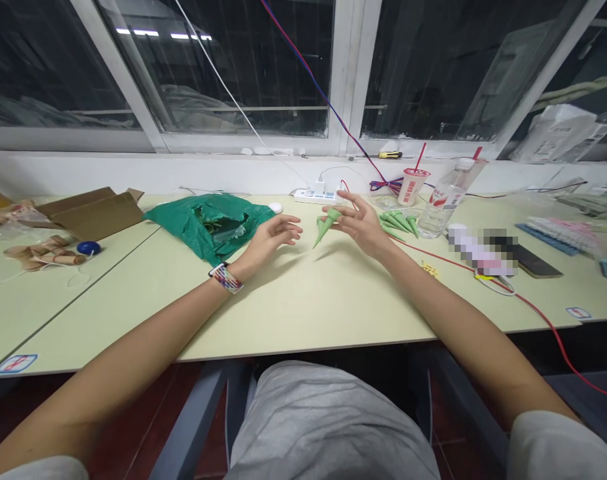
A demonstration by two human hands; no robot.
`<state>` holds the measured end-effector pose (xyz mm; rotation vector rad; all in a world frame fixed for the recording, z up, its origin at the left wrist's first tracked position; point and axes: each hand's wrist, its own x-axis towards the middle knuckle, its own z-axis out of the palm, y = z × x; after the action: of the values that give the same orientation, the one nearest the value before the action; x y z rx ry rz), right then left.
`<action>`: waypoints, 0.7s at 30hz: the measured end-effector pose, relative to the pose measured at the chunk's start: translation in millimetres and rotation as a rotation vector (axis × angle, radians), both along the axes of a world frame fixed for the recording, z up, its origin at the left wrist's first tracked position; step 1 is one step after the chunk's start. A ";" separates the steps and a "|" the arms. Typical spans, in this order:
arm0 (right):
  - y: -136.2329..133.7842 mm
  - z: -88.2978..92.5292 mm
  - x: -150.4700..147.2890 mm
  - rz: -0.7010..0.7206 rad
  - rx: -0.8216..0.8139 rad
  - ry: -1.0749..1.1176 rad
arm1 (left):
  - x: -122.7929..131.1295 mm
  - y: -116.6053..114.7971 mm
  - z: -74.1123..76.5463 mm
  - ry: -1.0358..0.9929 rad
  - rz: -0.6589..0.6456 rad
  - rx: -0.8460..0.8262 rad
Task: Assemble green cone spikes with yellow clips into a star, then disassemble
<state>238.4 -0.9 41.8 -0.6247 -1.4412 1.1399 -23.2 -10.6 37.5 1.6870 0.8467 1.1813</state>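
Observation:
My right hand (359,223) is raised over the pale yellow-green table (303,307) and pinches the wide end of a green leaf cone (325,227) between thumb and fingers, its tip pointing down and left. My left hand (275,235) hovers just left of the cone with its fingers spread and holds nothing. A patterned band is on my left wrist. Several more green cones (397,222) lie on the table behind my right hand.
A green plastic bag (211,223) with leaves lies left of my left hand. A power strip (316,196), a red-printed cup (412,187), a plastic bottle (441,203), a dark phone (528,260) and red cables are at the right. Cardboard (91,212) lies far left.

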 end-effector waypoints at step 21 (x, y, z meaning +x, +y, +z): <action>-16.2 -17.4 -40.4 -0.060 0.010 -0.122 | 10.4 -20.8 11.1 0.177 -0.045 0.032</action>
<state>198.0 -17.1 24.4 -0.7362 -1.5208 1.0621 -12.8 -31.4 48.6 1.8479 0.8968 1.0312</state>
